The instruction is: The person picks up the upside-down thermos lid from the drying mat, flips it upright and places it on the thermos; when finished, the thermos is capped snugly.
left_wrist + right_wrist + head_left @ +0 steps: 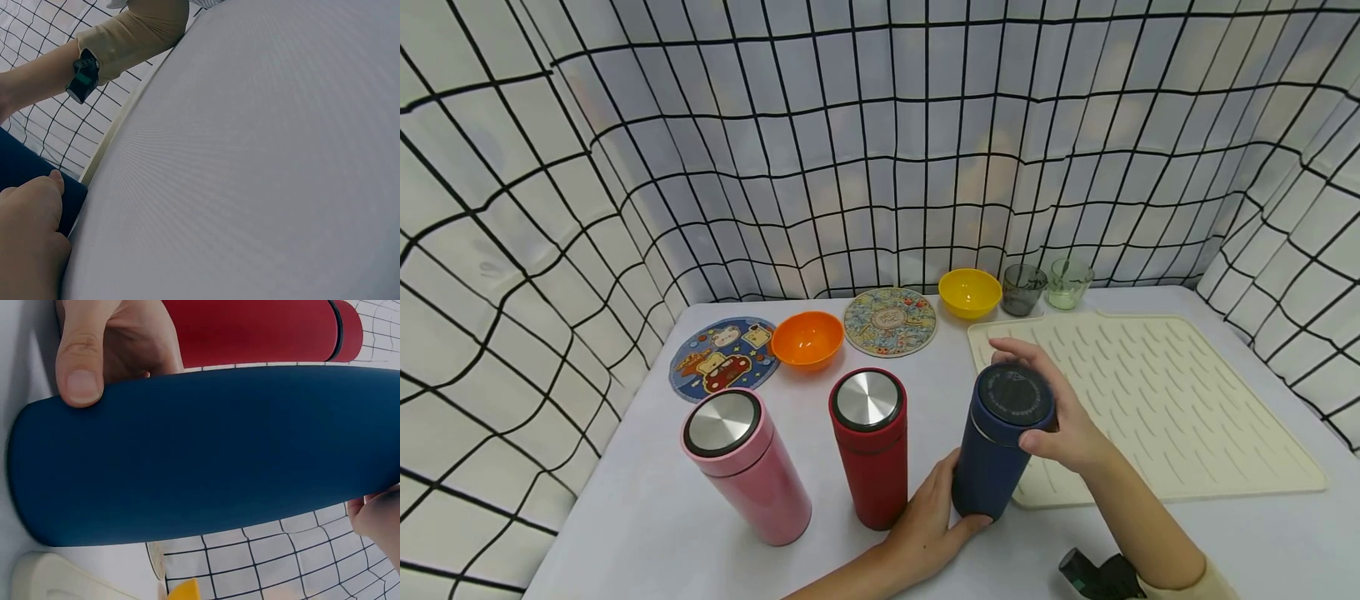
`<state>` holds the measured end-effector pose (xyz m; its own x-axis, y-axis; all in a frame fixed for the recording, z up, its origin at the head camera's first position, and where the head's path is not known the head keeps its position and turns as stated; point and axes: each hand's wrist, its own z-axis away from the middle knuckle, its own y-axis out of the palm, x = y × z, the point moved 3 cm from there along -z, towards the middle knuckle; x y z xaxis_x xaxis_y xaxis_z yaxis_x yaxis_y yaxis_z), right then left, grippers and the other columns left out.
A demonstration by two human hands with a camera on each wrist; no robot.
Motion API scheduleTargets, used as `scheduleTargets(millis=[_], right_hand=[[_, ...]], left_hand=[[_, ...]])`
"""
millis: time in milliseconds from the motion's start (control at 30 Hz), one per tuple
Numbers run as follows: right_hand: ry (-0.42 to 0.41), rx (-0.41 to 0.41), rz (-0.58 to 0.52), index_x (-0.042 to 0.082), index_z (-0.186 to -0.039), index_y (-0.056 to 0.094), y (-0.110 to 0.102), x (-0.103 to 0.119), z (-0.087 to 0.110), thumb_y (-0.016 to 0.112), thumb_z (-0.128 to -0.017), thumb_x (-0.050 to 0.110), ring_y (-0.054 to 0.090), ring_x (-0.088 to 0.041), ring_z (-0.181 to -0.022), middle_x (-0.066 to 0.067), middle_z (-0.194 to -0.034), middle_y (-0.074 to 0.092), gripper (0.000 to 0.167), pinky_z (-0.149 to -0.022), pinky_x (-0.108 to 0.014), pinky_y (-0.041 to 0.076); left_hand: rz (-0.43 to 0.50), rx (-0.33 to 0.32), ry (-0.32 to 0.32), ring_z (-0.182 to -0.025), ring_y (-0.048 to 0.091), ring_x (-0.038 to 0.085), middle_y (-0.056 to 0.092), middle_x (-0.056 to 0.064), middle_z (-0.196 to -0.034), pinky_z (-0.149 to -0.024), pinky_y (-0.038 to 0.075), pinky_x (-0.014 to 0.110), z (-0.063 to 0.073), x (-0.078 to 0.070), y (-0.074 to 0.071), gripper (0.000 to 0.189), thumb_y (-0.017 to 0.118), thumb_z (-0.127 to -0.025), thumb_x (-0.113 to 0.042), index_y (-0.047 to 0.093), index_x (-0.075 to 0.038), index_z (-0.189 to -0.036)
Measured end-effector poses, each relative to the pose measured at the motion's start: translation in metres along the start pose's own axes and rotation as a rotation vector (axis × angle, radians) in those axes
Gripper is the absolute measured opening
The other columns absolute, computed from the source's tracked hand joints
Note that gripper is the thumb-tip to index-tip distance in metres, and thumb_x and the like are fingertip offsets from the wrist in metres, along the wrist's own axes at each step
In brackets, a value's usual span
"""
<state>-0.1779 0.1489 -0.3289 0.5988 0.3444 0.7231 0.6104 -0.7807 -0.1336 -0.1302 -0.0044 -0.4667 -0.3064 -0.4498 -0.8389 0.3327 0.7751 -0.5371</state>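
Note:
A dark blue thermos bottle [988, 467] stands on the white table, tilted in the head view, with a dark printed disc on its upper end. My right hand [1063, 412] grips it near the top, thumb on the near side and fingers round the far side. Low down, my left hand [928, 529] holds the same bottle near its base; its thumb [84, 384] presses the blue side in the right wrist view. Just left of that hand stands a red thermos bottle [876, 479] with a silver lid. Farther left is a pink thermos bottle [771, 492].
A cream ribbed mat [1157, 400] lies at the right. Along the back are a blue cartoon placemat [688, 371], an orange bowl [808, 342], a round patterned mat [891, 325], a yellow bowl [970, 296], a grey glass [1022, 292] and a clear glass [1069, 285]. Black netting surrounds the table.

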Motion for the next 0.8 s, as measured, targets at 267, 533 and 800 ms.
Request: scheduleTargets(millis=[267,533,800], right_hand=[[0.101,0.103,-0.165,0.006,-0.144,0.018,0.0005,0.0025,-0.0017,0.034,-0.09,0.027,0.047,-0.024,-0.116,-0.012,-0.131,0.047,0.06,-0.092,-0.036,0.039],[0.003,0.032,-0.04,-0.001,-0.14,0.026,0.0001,0.0013,-0.0003,0.05,-0.091,0.034,0.051,-0.021,-0.108,-0.013,-0.124,0.049,0.064,-0.09,-0.031,0.043],[0.07,0.044,-0.038,0.004,-0.143,0.022,0.0001,0.0022,-0.0005,0.043,-0.091,0.038,0.042,-0.024,-0.119,-0.013,-0.131,0.043,0.065,-0.096,-0.033,0.037]], left_hand=[[-0.005,0.0,-0.002,-0.127,0.036,0.015,0.035,0.003,-0.139,-0.1,0.035,0.04,-0.0003,-0.0002,-0.0001,0.079,0.06,-0.084,-0.045,0.017,-0.015,-0.143],[-0.004,-0.004,0.008,-0.127,0.036,0.015,0.035,0.003,-0.139,-0.101,0.035,0.039,0.0001,-0.0007,-0.0005,0.079,0.061,-0.084,-0.043,0.017,-0.015,-0.143],[-0.011,-0.007,0.016,-0.127,0.035,0.015,0.035,0.004,-0.139,-0.101,0.035,0.039,0.0005,-0.0003,-0.0003,0.079,0.06,-0.084,-0.044,0.017,-0.013,-0.143]])
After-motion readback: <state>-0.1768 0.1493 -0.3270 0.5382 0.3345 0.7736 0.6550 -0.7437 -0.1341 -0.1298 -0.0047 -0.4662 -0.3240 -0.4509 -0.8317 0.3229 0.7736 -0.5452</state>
